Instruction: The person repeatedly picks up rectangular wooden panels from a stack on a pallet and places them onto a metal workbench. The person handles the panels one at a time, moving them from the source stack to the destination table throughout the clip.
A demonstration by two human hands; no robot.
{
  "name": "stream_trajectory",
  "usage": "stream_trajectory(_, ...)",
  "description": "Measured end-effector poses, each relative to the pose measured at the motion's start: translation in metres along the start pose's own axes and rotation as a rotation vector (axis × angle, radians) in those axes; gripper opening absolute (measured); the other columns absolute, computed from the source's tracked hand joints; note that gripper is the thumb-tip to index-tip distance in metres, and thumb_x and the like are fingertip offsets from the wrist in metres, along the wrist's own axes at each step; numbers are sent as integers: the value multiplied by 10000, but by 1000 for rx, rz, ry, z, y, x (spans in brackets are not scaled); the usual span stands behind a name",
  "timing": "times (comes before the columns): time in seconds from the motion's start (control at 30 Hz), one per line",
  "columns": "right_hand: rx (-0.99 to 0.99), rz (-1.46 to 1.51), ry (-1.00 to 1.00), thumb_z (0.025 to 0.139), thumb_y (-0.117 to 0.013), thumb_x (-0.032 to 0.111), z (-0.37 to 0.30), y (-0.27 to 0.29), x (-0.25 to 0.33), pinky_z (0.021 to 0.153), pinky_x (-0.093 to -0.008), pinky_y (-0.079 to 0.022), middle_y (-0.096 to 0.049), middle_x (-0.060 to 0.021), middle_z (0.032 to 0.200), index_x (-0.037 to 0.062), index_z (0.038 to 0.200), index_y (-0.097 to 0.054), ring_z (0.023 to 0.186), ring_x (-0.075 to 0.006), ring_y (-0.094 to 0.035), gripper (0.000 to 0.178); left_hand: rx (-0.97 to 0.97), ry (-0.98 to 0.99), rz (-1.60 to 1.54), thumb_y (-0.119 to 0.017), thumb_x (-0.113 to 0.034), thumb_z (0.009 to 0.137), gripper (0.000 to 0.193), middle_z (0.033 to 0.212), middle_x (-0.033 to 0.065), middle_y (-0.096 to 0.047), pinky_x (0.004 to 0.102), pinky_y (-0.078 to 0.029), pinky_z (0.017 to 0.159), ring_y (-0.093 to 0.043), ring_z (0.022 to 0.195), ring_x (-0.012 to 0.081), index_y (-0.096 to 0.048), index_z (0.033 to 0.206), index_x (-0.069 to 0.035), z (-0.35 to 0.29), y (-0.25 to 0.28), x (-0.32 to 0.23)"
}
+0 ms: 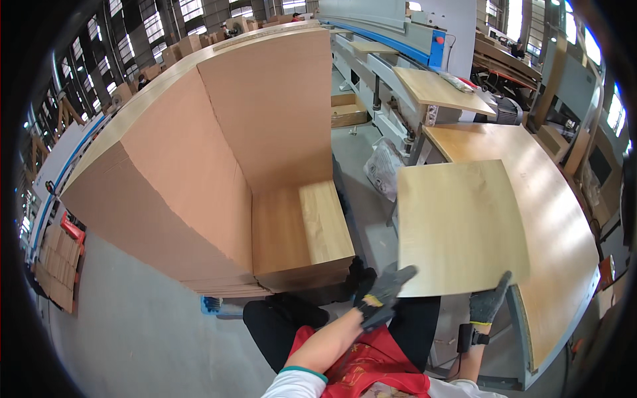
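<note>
A light wood-grain panel (pixel 461 225) lies tilted in front of me, over the left side of a worktable. At its near edge my right hand (pixel 490 304), in a dark grey glove, grips it with the thumb on top; the other fingers are hidden underneath. My left hand (pixel 386 290), gloved the same way, is at the panel's near left corner with its fingers stretched out. Whether it touches the corner I cannot tell. To the left stands a tall stack of brown boards (pixel 166 152), and beside it a lower stack of wood-grain panels (pixel 328 222).
The wood-topped worktable (pixel 564 245) curves along my right. Beyond it, another panel (pixel 441 89) rests by a long machine with a blue beam (pixel 405 45). A plastic bag (pixel 383 169) hangs near the machine's legs. Flattened cardboard (pixel 58 268) is stacked at far left.
</note>
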State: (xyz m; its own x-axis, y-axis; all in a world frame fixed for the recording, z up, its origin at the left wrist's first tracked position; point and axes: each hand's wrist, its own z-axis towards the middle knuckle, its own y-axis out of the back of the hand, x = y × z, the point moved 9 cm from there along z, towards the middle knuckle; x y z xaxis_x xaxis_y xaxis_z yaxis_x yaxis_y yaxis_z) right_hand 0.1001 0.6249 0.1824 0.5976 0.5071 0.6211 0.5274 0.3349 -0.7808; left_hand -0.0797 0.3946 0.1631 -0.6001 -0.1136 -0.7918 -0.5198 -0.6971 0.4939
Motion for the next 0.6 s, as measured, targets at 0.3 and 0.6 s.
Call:
stream_trajectory(0.3,264,-441,-359,966,-622,180,-38,-22,-219,1019,-405,-491,-583,-120,1315,38,1368,-473,1192,-247,-588,453,-591,945,-971,-635,-204,916,327,1014,91,-697,348,-545,793,-680,874,214,-641,1196,-35,-210,88,151)
stream_trajectory(0.6,229,-526,-766,982,-603,347,-83,-36,-453,923,-313,-514,-656,-75,1204,77,1282,-583,1088,-186,-621,404,-1262,448,-1809,-618,-530,880,688,1400,163,-528,667,-275,1096,-409,1354,406,-473,1400,-103,-254,151,226)
